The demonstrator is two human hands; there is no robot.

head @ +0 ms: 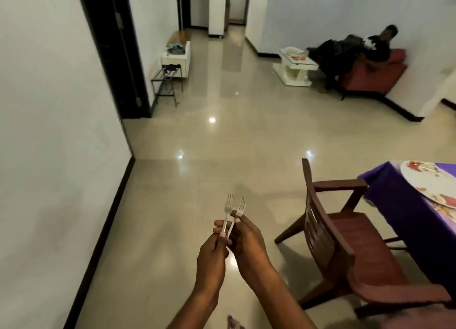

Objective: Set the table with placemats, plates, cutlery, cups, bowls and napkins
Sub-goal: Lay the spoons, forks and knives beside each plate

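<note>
Both hands meet over the floor near the middle, left hand (214, 251) and right hand (246, 240) each pinching the handles of two forks (233, 211), prongs up. At the right, a wooden chair (345, 242) stands beside the purple-covered table (404, 217), which carries a plate (429, 183).

Single head-worn view, forward and down, close above hands, floor (222, 143) beyond.

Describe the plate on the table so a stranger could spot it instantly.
Look to the right edge, where a purple-clothed table stands behind a wooden armchair. On its near corner lies the plate: the only dish in view, white with red patterns.
</note>
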